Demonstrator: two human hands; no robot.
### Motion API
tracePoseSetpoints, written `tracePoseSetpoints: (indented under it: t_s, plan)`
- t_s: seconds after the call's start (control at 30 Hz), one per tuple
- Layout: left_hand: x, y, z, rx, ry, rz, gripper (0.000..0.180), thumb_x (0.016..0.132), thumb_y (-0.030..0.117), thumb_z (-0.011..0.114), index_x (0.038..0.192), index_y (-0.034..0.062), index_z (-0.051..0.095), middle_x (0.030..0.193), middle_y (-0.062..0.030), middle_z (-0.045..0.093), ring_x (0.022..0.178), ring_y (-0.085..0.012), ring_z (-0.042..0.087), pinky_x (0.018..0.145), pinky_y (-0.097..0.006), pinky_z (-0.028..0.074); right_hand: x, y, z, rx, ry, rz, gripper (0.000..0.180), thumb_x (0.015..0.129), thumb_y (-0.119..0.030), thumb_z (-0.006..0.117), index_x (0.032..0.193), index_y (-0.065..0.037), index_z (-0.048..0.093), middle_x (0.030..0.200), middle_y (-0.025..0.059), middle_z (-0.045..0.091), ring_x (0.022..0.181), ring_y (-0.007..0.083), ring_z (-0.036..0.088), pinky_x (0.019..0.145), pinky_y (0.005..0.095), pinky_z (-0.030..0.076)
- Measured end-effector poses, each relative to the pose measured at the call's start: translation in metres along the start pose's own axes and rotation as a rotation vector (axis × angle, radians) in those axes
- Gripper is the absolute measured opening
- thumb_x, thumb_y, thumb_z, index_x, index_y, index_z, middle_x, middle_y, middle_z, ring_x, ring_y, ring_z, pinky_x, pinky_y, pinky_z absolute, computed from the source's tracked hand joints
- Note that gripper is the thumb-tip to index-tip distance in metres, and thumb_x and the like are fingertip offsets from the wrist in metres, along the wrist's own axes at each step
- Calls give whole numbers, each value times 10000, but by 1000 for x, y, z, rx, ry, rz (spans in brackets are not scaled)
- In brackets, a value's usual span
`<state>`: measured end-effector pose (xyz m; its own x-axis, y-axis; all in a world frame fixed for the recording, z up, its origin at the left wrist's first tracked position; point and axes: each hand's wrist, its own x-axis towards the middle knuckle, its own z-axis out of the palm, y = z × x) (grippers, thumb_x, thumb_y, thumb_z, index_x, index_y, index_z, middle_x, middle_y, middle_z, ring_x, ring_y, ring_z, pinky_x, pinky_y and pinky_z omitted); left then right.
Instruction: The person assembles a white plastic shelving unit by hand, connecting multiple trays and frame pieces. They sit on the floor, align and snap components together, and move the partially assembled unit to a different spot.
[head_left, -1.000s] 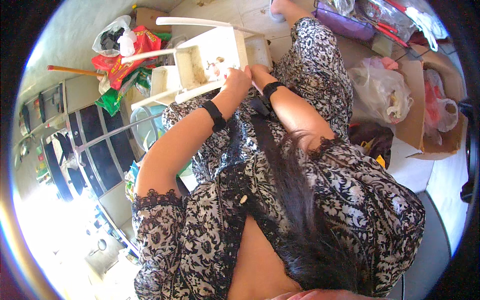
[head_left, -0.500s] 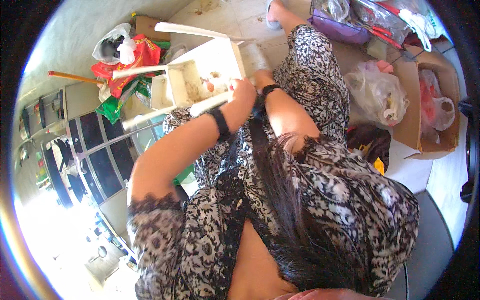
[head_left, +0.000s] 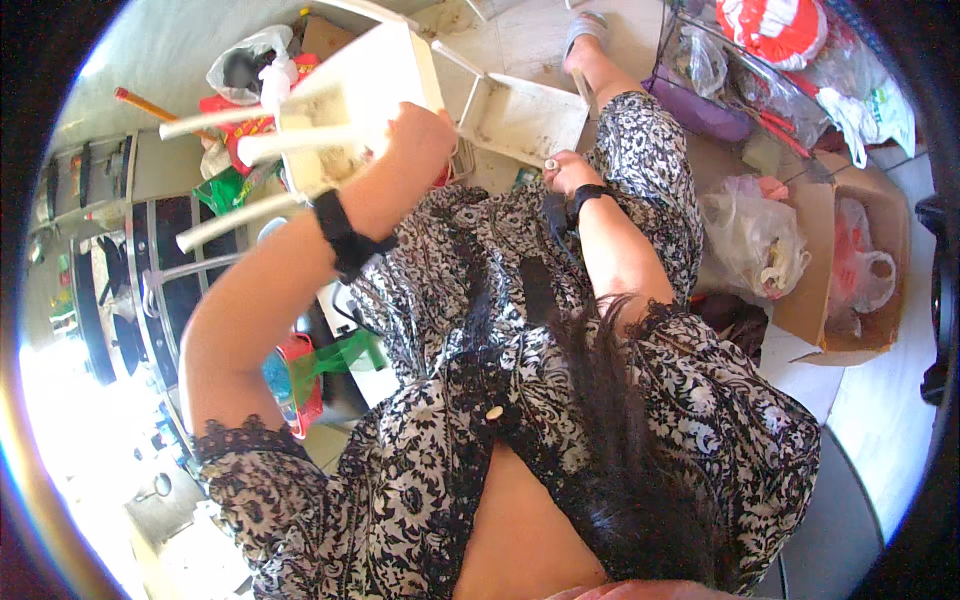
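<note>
A white plastic stool [head_left: 375, 75] is tipped on its side, legs pointing left, in front of me at the upper left. My left hand [head_left: 418, 140] is closed on its near edge. To its right a second white plastic stool [head_left: 525, 118] lies overturned, its dirty hollow underside facing me. My right hand [head_left: 568, 172] is closed around the end of one of that stool's legs, at its near right corner. The two stools are apart at their near sides.
Plastic bags [head_left: 250, 65] and a broom-like orange stick [head_left: 150, 105] are at the left wall. On the right are a clear bag [head_left: 755, 235], an open cardboard box [head_left: 870, 270] and a rack holding bags [head_left: 720, 60]. A slippered foot [head_left: 585, 35] is beyond the second stool.
My hands have moved apart. The left hand has carried its stool up and left, while the right hand has shifted right with the second stool, which now shows clearly.
</note>
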<state>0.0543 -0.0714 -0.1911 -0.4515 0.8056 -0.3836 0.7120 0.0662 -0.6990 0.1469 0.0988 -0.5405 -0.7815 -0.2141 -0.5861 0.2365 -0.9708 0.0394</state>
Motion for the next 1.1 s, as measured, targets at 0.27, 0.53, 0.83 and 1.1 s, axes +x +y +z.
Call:
tracePoseSetpoints:
  t_s: [0.27,0.53,0.83,1.1]
  plan:
    - [-7,-101,70,78,45,-82,223,909,193,525,1101,159,632,672,-24,649,662,-214,655,619,-367,444,-41,-29,49,-25,-17,27,125,919,-105,505,807,-73,460,636,15,475,519,133,454,463,244,343]
    - [73,-95,151,97,-42,-125,289,900,192,536,1180,225,602,772,-18,639,797,-227,647,746,-425,421,-76,-26,74,13,-46,-17,68,863,-77,505,858,-23,464,667,39,484,543,138,463,479,254,358]
    - [167,-11,229,154,-141,-104,339,898,193,557,1235,218,533,882,-22,629,863,-254,618,792,-424,403,-98,11,45,-95,136,-23,116,908,-163,523,855,-61,504,724,25,506,610,124,482,497,235,398]
    - [230,72,284,159,-22,-86,247,899,196,499,1129,149,576,923,-43,604,974,-232,545,861,-388,343,-116,27,20,17,144,167,229,985,-245,414,882,-45,457,670,-8,464,545,114,420,406,220,333]
